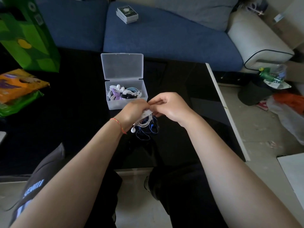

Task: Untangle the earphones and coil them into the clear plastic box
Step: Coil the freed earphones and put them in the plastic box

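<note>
A clear plastic box (111, 105) stands open on the black table (65, 112), its lid (122, 65) tipped back; several coiled earphones (123, 93) in white, purple, blue and black lie inside. Just in front of it, my left hand (131, 112) and my right hand (169, 107) meet over white earphones (144, 122). Both hands grip the white cable, which loops below them with an earbud (133, 130) hanging. A tangle of blue earphones (150, 130) lies on the table beneath the hands.
A green bag (28, 37) and an orange snack packet (18, 86) sit at the table's left. A blue sofa (164, 35) with a small grey box (127, 14) lies beyond. The table's white edge (225, 109) runs on the right, with clutter on the floor.
</note>
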Motion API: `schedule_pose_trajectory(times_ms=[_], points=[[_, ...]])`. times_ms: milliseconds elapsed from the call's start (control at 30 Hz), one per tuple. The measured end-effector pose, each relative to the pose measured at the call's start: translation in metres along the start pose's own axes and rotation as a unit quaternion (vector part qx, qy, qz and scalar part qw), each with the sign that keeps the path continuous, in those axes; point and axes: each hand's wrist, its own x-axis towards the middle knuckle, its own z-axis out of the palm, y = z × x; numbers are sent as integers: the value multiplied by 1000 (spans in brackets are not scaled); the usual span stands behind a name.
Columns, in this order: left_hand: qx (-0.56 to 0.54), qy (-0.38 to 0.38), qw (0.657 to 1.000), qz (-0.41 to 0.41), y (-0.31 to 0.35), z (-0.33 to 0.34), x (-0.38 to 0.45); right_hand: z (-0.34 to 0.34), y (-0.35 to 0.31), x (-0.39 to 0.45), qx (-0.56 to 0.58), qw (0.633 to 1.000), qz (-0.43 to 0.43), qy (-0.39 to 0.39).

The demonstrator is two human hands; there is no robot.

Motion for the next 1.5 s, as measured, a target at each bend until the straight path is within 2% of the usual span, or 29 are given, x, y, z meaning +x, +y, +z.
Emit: schedule_pose_trajectory(times_ms=[100,267,400,500,567,633,767,867,933,1067,1133,1233,1367,1433,1500], points=[[22,14,1000,-3,2,3,0,1,0,2,-13,1000,7,-4],[63,38,997,-13,5,-3,1,4,-2,6,-32,997,25,-59],[41,37,998,-22,1,-8,3,11,-4,13,-88,995,28,-36],[30,111,993,10,3,-16,5,12,-5,19,-106,993,39,21],[82,198,976,41,5,-30,9,11,-5,28,-113,988,36,99],[169,242,955,35,5,-46,21,10,-8,41,-117,979,32,165],[364,206,908,-3,-3,-62,44,15,-20,75,-117,968,12,222],[412,177,894,11,-19,-64,52,24,-24,98,-168,956,-16,242],[444,179,878,12,-27,-61,56,32,-21,110,-223,943,-45,243],[521,218,824,33,-31,-56,61,52,-3,124,-341,906,-134,213],[528,211,822,28,-33,-55,64,62,6,127,-419,879,-157,166],[525,209,825,18,-34,-54,66,68,10,127,-494,852,-135,110],[524,218,823,18,-35,-53,68,59,2,128,-486,861,-96,114],[528,216,821,18,-35,-54,68,55,1,127,-462,868,-107,145],[530,215,820,19,-35,-54,67,55,5,124,-454,872,-119,136]])
